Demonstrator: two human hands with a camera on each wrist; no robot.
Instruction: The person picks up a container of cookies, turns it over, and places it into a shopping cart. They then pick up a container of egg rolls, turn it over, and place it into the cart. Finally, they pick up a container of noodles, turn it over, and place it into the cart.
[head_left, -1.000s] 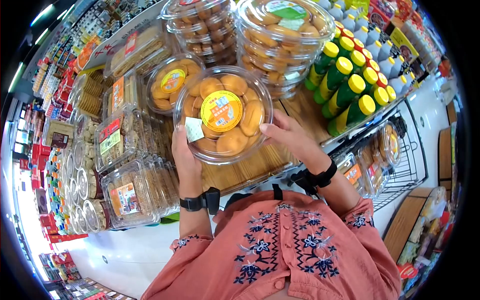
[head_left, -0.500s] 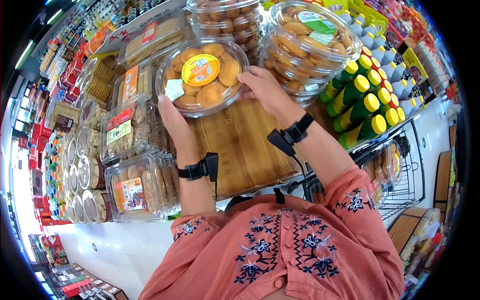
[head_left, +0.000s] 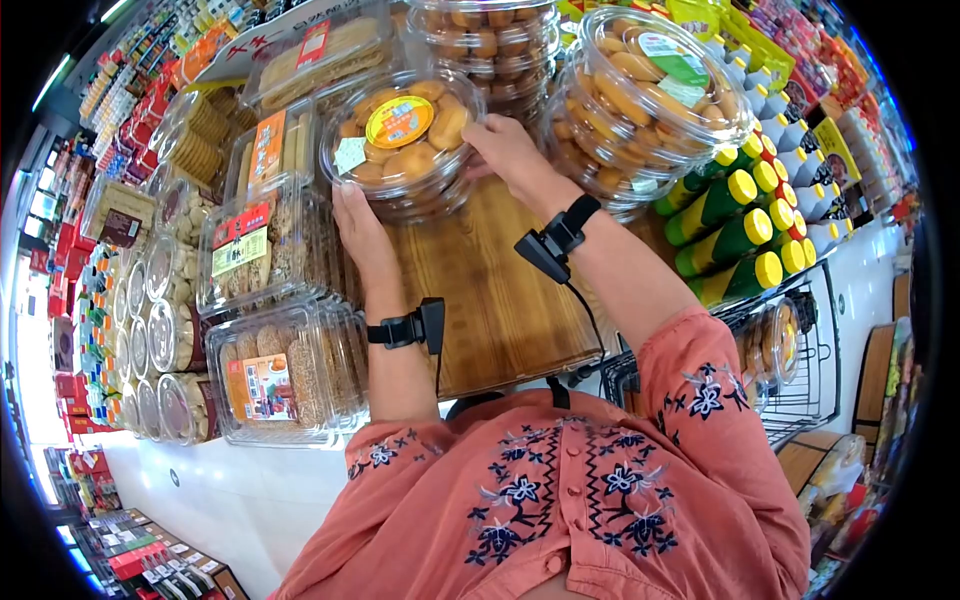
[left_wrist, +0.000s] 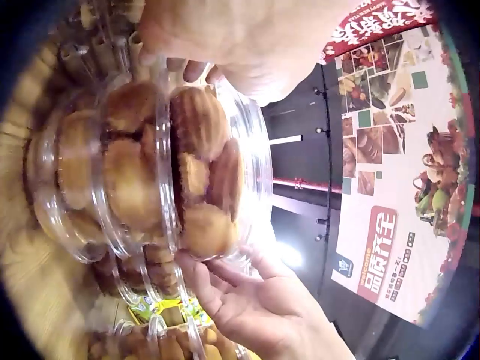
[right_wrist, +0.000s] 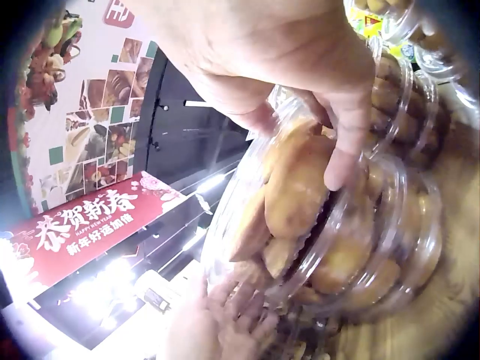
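A round clear plastic tub of small golden cakes with a yellow and orange label sits at the top of a short stack on the wooden display table. My left hand holds it at the near left side, fingers along its wall. At its right edge my right hand grips the rim, with thumb and fingers about it in the right wrist view. Layers of similar tubs show beneath it in the left wrist view.
Tall stacks of round cake tubs stand behind and to the right. Green bottles with yellow caps line the right side. Rectangular boxes of pastries are piled on the left. A wire shopping cart stands at the right.
Both hands have carried the cake tub forward, away from the body, and down onto the stack. More of the wooden tabletop shows in front of it.
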